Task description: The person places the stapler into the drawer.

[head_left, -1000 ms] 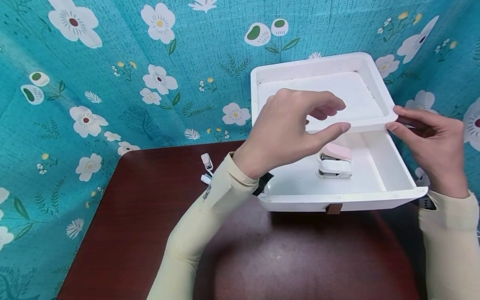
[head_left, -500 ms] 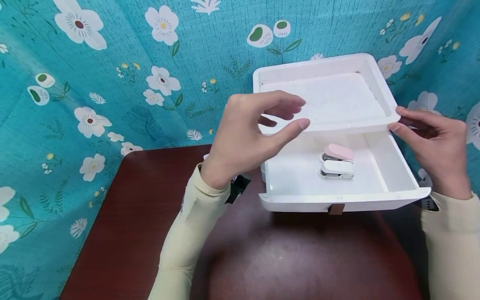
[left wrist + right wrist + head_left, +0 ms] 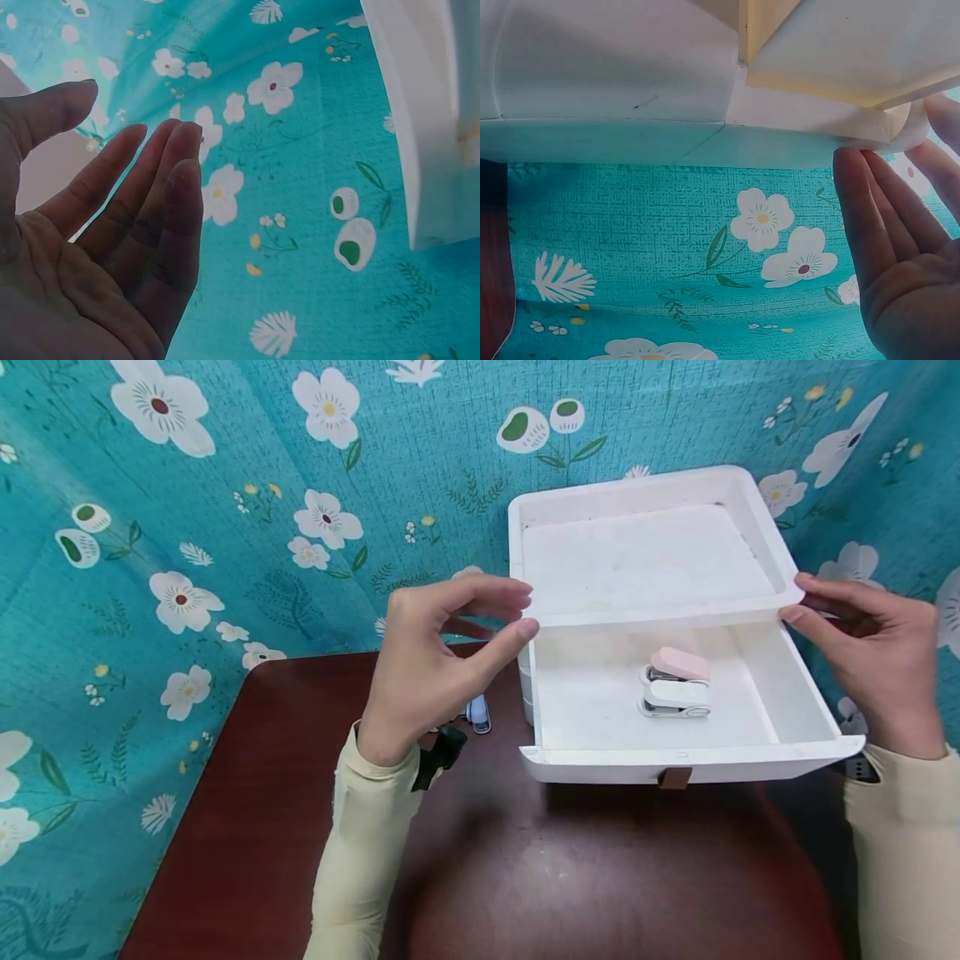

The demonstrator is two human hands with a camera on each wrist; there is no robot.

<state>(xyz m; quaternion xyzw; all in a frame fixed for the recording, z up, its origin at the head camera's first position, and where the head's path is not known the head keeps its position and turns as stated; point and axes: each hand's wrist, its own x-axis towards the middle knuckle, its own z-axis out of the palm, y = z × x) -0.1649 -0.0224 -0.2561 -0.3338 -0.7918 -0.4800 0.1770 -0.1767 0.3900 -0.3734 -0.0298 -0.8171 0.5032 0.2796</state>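
Observation:
A white drawer box has a raised-rim top (image 3: 645, 560) and a pulled-out drawer (image 3: 585, 718) with a brown tab. Inside the drawer lie a pink stapler (image 3: 681, 663) and a white stapler (image 3: 677, 697), side by side. My left hand (image 3: 442, 652) hovers at the top's front left corner, thumb and fingers bent apart with nothing between them; the left wrist view shows its palm beside the box (image 3: 409, 150). My right hand (image 3: 877, 643) holds the front right corner between thumb and index finger. In the right wrist view its other fingers (image 3: 862, 202) lie along the box's side.
The dark red table (image 3: 300, 760) extends left and in front of the box. A small bluish stapler-like object (image 3: 478, 714) lies left of the box, partly behind my left hand. A teal flowered cloth (image 3: 360, 510) hangs behind and to both sides.
My left hand has moved left, from over the box's middle to its front left corner, fingers still apart. My right hand stays at the right corner. The staplers have not moved.

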